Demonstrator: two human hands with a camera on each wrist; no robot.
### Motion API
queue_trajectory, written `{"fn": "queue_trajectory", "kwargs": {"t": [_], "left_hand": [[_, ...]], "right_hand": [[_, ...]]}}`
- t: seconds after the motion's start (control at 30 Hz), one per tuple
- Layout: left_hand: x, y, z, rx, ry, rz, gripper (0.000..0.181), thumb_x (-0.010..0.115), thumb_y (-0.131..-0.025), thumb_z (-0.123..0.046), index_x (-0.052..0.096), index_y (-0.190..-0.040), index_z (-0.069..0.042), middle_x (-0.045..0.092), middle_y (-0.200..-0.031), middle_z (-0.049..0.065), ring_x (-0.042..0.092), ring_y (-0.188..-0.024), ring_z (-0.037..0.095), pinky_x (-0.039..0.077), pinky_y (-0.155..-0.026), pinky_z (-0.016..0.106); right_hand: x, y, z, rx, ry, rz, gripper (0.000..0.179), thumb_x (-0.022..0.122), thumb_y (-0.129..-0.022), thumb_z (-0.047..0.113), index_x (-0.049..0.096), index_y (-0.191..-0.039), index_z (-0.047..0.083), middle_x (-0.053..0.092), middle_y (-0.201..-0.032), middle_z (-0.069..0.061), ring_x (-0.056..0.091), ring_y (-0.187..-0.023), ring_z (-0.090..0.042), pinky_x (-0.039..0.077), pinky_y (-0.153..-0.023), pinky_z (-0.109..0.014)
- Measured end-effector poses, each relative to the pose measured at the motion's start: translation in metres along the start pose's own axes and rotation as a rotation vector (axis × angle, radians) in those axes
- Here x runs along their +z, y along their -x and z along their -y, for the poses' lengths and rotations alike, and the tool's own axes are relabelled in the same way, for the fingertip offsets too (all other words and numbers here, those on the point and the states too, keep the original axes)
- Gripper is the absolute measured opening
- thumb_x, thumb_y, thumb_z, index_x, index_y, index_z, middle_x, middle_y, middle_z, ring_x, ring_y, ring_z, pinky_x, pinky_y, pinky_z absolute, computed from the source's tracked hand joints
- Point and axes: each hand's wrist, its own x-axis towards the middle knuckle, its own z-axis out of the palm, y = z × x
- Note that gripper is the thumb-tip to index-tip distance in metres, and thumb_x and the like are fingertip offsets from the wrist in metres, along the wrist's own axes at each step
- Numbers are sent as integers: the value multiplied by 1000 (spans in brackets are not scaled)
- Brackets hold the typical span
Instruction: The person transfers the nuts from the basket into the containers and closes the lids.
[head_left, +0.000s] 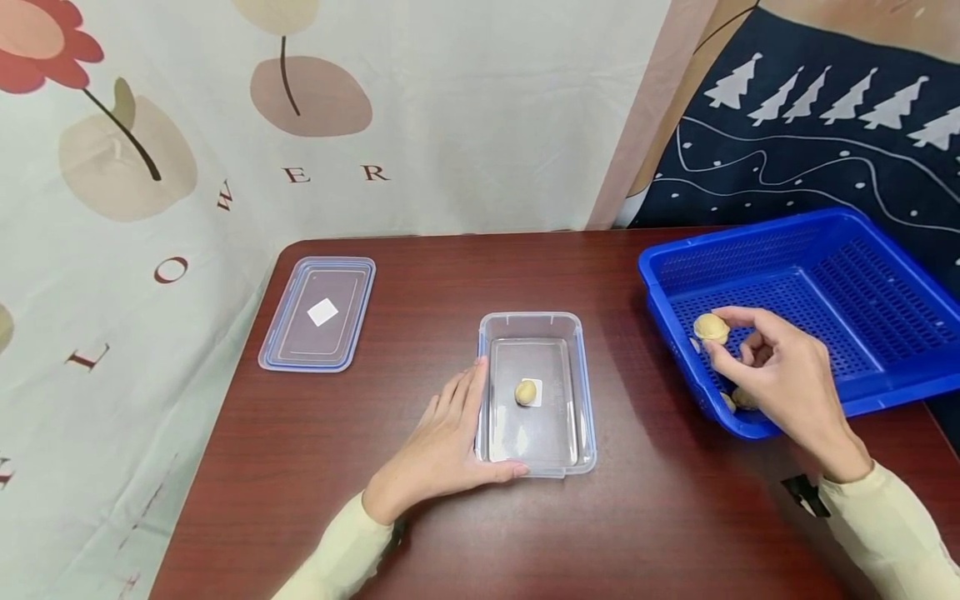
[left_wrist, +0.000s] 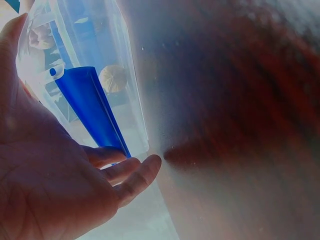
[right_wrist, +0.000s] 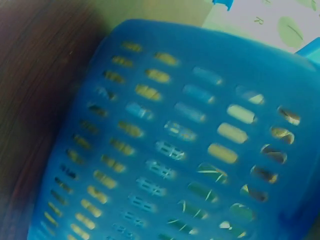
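My right hand (head_left: pixel 791 375) is over the left side of a blue plastic basket (head_left: pixel 892 398), pinching a walnut (head_left: pixel 711 328) between thumb and forefinger. A few more walnuts (head_left: pixel 744 399) lie below that hand, partly hidden by it. A clear plastic box (head_left: pixel 587 400) stands uncovered in the middle of the table, with one walnut (head_left: pixel 525 392) on its floor. Straight fingers of my left hand (head_left: pixel 442 442) rest along the box's left wall, the thumb at its near edge. In the left wrist view, a blue clip flap (left_wrist: pixel 92 107) shows on the box's side.
A clear lid (head_left: pixel 300 342) with a blue seal and a white square label lies at the table's far left. The reddish-brown wooden table (head_left: pixel 420 292) meets a printed white curtain (head_left: pixel 480 125) at the back. Perforated basket wall (right_wrist: pixel 170 115) fills the right wrist view.
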Motion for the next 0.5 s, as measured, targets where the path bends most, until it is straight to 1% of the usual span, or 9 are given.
{"fn": "queue_trajectory", "kwargs": {"t": [0.1, 0.27, 0.4, 0.5], "left_hand": [[-1, 0, 0, 7, -1, -9, 145, 83, -79, -78, 0, -176, -8, 30, -173, 21, 31, -157, 35, 30, -124, 57], [-1, 1, -1, 18, -5, -26, 145, 83, -79, -77, 2, -176, -7, 32, -172, 22, 33, -156, 36, 32, -123, 58], [-2, 1, -1, 12, -6, -16, 145, 82, -79, -78, 0, -176, -8, 31, -173, 21, 32, -156, 34, 31, -123, 57], [-2, 1, -1, 20, 0, -23, 145, 83, -79, -77, 2, -176, -7, 32, -172, 21, 33, -155, 36, 31, -123, 58]], "right_hand": [[3, 1, 5, -30, -18, -8, 45, 91, -87, 6, 77, -129, 12, 57, -74, -1, 48, -66, -5, 36, -54, -21], [10, 1, 13, -71, -30, 0, 46, 92, -86, 4, 78, -128, 15, 55, -73, 2, 51, -62, -3, 39, -53, -18], [16, 2, 18, -105, -40, 0, 47, 92, -84, 2, 77, -127, 14, 56, -74, 3, 51, -63, -3, 40, -56, -17], [21, 2, 23, -126, -46, 3, 48, 92, -84, 1, 78, -128, 14, 57, -76, 4, 51, -66, -3, 40, -58, -17]]}}
